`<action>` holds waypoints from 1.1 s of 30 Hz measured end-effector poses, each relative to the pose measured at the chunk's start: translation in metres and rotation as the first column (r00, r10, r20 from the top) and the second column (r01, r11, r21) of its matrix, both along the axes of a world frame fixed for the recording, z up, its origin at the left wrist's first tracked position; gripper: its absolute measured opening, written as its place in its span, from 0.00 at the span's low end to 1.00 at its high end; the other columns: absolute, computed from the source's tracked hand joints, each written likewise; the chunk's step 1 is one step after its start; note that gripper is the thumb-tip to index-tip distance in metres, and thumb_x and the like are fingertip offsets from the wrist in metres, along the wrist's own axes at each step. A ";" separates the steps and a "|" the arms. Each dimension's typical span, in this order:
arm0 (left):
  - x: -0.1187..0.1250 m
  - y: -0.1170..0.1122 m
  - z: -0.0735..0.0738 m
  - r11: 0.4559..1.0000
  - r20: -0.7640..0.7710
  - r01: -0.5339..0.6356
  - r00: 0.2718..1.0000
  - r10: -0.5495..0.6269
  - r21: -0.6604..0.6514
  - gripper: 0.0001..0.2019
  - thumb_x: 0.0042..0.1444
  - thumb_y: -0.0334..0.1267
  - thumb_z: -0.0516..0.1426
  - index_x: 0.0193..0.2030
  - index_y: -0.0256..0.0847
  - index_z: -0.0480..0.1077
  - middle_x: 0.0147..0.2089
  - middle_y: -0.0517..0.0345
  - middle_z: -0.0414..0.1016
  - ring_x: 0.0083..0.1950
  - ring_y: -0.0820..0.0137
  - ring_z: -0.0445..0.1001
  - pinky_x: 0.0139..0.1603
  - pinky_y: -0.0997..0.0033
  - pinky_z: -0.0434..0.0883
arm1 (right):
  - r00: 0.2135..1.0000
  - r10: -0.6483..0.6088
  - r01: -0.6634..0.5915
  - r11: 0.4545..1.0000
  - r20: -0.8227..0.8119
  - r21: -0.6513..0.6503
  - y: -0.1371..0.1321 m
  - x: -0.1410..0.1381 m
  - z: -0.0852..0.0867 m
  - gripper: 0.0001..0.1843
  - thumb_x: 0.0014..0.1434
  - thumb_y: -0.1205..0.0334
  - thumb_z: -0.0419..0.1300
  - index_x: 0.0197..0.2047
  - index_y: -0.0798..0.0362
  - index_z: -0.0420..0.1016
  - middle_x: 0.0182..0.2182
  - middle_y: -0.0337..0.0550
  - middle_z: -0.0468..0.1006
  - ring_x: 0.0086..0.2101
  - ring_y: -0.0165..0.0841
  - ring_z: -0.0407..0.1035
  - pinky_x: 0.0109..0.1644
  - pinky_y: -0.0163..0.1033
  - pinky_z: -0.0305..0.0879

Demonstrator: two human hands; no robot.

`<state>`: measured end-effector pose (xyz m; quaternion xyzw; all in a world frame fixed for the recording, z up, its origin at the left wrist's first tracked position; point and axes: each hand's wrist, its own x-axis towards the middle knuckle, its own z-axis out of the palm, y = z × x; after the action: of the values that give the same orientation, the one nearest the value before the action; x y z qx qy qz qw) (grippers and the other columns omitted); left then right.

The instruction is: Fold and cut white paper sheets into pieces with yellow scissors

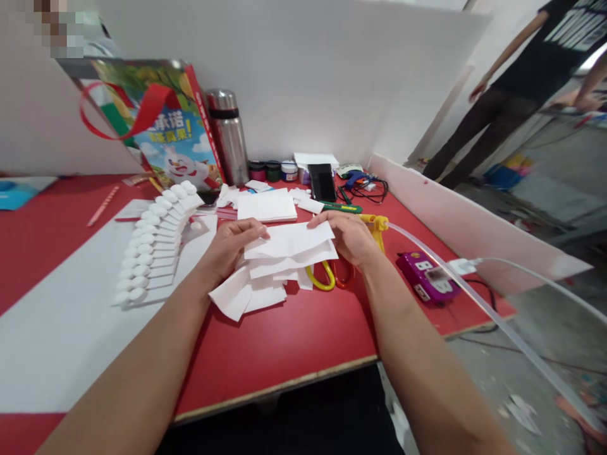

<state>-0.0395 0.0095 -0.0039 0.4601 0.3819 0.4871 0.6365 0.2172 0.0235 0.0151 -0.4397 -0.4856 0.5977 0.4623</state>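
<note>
Squarely Between Two Hands, a Folded White Paper [290, 240] Held Over a Red Surface [294, 354]

In the head view, the left hand [233, 243] pinches the paper's left end between thumb and fingers, its grip closed. The right hand [353, 237] has a similarly closed grip at the upper right edge. Another layer hangs just below the top one; whether it is the same sheet or a second one, I cannot tell. Loose white pieces [237, 297] lie beneath, nearer the person, and a yellow handle loop [325, 288] shows beside them, close to the right hand.

Behind the paper sits a white stack [266, 206], with a dark phone [322, 182] and a green cutter [342, 207] beyond it to the right. To the left, a curved white model [142, 259] with rows of round white discs stands partly over a large white sheet [61, 328]. A steel flask [231, 139] stands next to a bright printed bag [177, 142] at the back. Right of the right hand are a yellow tool [377, 222] with a long clear rod and a purple box [427, 278]. Another person [526, 82] stands beyond the low white partition [465, 221].
</note>
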 end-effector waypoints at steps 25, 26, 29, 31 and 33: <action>0.012 0.002 -0.008 0.992 -0.037 -0.119 0.992 0.121 0.047 0.21 0.50 0.43 0.70 0.48 0.36 0.74 0.38 0.52 0.84 0.33 0.65 0.81 0.36 0.69 0.77 | 0.987 0.095 -0.091 0.995 -0.131 0.037 -0.002 -0.020 -0.018 0.22 0.47 0.53 0.76 0.42 0.53 0.77 0.34 0.41 0.85 0.30 0.34 0.79 0.34 0.37 0.75; 0.013 0.002 -0.008 0.987 -0.070 -0.138 0.987 0.144 0.078 0.21 0.51 0.44 0.70 0.48 0.36 0.74 0.38 0.53 0.83 0.32 0.66 0.80 0.34 0.70 0.77 | 0.988 0.110 -0.106 0.993 -0.110 0.043 -0.003 -0.020 -0.017 0.23 0.48 0.52 0.76 0.42 0.53 0.76 0.32 0.41 0.85 0.27 0.34 0.78 0.28 0.36 0.74; 0.015 0.000 -0.006 0.967 -0.178 -0.201 0.957 0.228 0.158 0.23 0.53 0.48 0.68 0.50 0.36 0.74 0.39 0.53 0.83 0.31 0.68 0.78 0.31 0.73 0.75 | 0.983 0.171 -0.167 0.984 -0.074 0.056 -0.004 -0.019 -0.014 0.25 0.50 0.48 0.74 0.43 0.55 0.73 0.28 0.43 0.84 0.22 0.36 0.77 0.21 0.35 0.70; 0.017 -0.002 -0.003 0.961 -0.189 -0.225 0.949 0.254 0.163 0.26 0.53 0.49 0.68 0.53 0.35 0.73 0.42 0.51 0.83 0.35 0.66 0.80 0.34 0.72 0.76 | 0.978 0.195 -0.191 0.979 -0.078 0.066 -0.004 -0.018 -0.014 0.26 0.50 0.47 0.74 0.44 0.55 0.72 0.27 0.43 0.84 0.22 0.36 0.78 0.21 0.35 0.71; 0.019 -0.005 0.001 0.970 -0.164 -0.220 0.958 0.235 0.106 0.30 0.50 0.49 0.70 0.56 0.35 0.74 0.44 0.48 0.84 0.39 0.63 0.81 0.38 0.69 0.78 | 0.974 0.208 -0.203 0.977 -0.084 0.070 -0.003 -0.017 -0.014 0.27 0.51 0.46 0.74 0.44 0.56 0.72 0.26 0.43 0.83 0.22 0.36 0.78 0.22 0.35 0.73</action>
<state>-0.0204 0.0044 -0.0031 0.4812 0.4656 0.5308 0.5196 0.1999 0.0206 0.0012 -0.3451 -0.5248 0.6467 0.4329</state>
